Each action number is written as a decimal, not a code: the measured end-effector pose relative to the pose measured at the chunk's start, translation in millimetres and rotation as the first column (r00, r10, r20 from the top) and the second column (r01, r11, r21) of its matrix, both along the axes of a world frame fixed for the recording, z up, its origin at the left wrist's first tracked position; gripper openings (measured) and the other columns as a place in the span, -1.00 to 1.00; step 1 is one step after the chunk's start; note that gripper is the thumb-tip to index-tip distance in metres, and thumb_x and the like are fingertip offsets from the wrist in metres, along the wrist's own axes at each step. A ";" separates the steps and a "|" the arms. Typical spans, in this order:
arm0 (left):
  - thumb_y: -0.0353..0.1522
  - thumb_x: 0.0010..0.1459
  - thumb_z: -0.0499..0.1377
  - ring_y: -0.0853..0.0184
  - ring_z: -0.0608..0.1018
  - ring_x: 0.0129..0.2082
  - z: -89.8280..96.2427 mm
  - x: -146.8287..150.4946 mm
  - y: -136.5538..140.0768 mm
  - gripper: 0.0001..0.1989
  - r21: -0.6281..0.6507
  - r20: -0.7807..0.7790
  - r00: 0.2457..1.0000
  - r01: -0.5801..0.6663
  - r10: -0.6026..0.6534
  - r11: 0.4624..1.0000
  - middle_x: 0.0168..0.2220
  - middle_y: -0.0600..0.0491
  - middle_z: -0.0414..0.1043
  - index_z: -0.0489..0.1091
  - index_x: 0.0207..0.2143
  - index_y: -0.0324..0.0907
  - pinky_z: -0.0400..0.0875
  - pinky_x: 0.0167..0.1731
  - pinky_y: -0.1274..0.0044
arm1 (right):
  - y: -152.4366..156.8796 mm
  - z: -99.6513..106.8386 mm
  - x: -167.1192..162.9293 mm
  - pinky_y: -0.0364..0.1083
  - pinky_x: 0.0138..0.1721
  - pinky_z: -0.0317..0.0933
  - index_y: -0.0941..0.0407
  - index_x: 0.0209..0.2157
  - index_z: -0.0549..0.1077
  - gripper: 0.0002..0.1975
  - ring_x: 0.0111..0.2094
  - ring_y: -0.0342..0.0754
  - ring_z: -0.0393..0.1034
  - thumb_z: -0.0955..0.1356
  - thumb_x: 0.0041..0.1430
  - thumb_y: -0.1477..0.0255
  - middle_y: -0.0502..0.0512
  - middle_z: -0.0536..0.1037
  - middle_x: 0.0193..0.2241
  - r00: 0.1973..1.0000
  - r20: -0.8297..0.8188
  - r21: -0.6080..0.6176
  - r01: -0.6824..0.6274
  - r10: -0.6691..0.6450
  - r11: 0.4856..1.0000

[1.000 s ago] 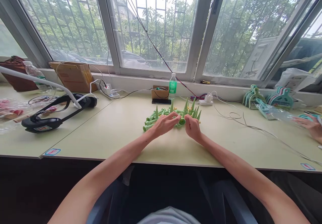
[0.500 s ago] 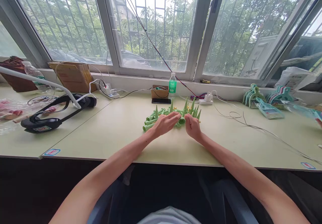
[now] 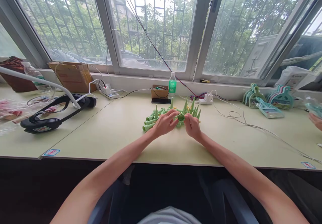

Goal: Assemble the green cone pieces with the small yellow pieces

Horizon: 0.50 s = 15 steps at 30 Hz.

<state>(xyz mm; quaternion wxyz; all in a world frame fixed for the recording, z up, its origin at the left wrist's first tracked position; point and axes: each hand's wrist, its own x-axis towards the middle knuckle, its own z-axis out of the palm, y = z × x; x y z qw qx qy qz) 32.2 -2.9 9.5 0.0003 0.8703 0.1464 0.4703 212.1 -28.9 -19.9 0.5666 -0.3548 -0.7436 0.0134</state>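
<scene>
A light green tube (image 3: 180, 117) is between my two hands, its round open end facing me. My left hand (image 3: 164, 122) curls its fingers and thumb around the tube's left side. From the right, my right hand (image 3: 193, 125) is closed against the tube's rim; whether a small part is also in those fingers is hidden. Under and behind my hands lies a pile of similar green tubes (image 3: 148, 127). Green pointed cones (image 3: 195, 111) stand upright among them, with small yellow bits.
Behind the pile are a phone (image 3: 161, 101), a small cardboard box (image 3: 160, 91) and a bottle (image 3: 172, 85). A black headset (image 3: 42, 123) lies left. Cables (image 3: 251, 125) and small dustpan sets (image 3: 269, 108) are on the right. Another person's hand (image 3: 315, 120) shows at the right edge.
The tube's open end has risen slightly and turned more toward me. My left fingers have shifted around it. At the far right, the other person's hand has come further into view.
</scene>
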 end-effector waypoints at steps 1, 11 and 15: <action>-0.37 0.25 0.06 0.58 0.31 -0.63 -0.6 0.5 0.2 -0.85 -0.024 0.023 1.000 0.010 -0.009 1.000 -0.15 -0.05 0.43 0.31 -0.13 -0.19 0.24 -0.59 0.65 | -0.2 0.1 -0.1 -0.16 -0.55 -0.06 0.07 -0.49 0.10 -0.64 -0.64 -0.19 0.02 0.08 0.41 0.27 -0.09 0.17 -0.65 1.000 -0.001 0.002 -0.004 0.004 1.000; -0.25 0.20 0.15 0.63 0.24 -0.69 1.1 8.3 -4.5 -0.81 -0.276 0.199 0.980 0.033 0.023 0.961 -0.39 0.11 0.34 0.34 -0.27 -0.20 0.14 -0.68 0.69 | -2.4 3.2 0.0 -0.17 -0.53 -0.01 0.09 -0.36 0.24 -0.75 -0.61 -0.20 0.05 0.12 0.39 0.31 -0.09 0.22 -0.61 0.999 -0.016 -0.026 -0.035 0.035 0.999; -0.22 0.19 0.16 0.62 0.19 -0.72 0.2 8.9 -5.3 -0.78 -0.364 0.185 0.983 0.062 0.007 0.929 -0.51 0.17 0.27 0.33 -0.30 -0.20 0.11 -0.70 0.69 | -3.0 4.2 -0.4 -0.17 -0.54 -0.02 0.09 -0.41 0.21 -0.72 -0.62 -0.21 0.04 0.12 0.39 0.30 -0.10 0.21 -0.62 1.000 -0.010 -0.030 0.004 -0.004 1.000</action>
